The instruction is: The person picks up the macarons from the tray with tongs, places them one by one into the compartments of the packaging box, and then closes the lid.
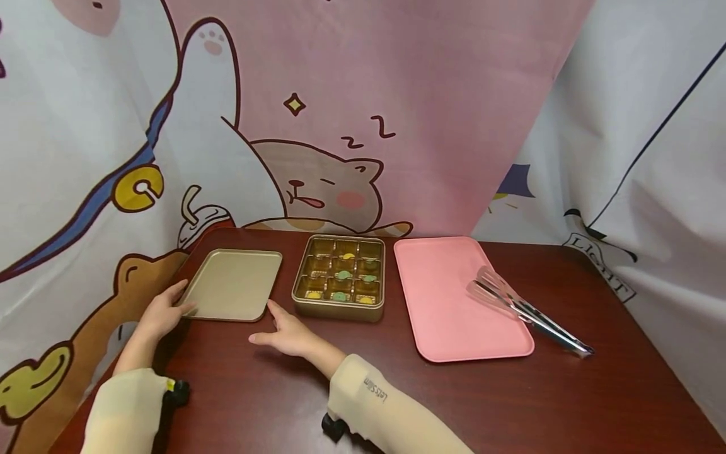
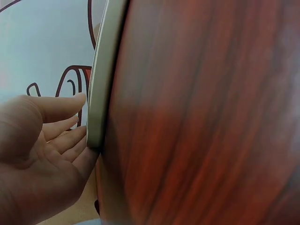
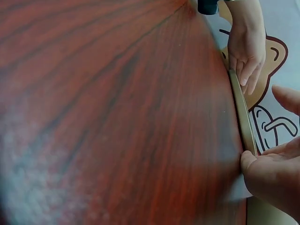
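Observation:
A shallow gold lid (image 1: 235, 284) with rounded corners lies flat at the table's left side. At its left edge is my left hand (image 1: 161, 312), the fingers along the rim and the thumb over the near corner; in the left wrist view the thumb stands apart from the fingers beside the rim. My right hand (image 1: 289, 331) touches the near right corner with extended fingers, its thumb spread away. Just right of the lid stands a gold tin (image 1: 339, 309) with a divided insert; small yellow and green pieces (image 1: 343, 275) sit in several compartments.
A pink tray (image 1: 448, 315) lies right of the tin. Tongs (image 1: 530, 315) with clear heads and metal handles rest across its right edge, handles over the dark red wooden table (image 1: 244, 403). A cartoon-printed cloth (image 1: 442, 113) hangs behind and around the table.

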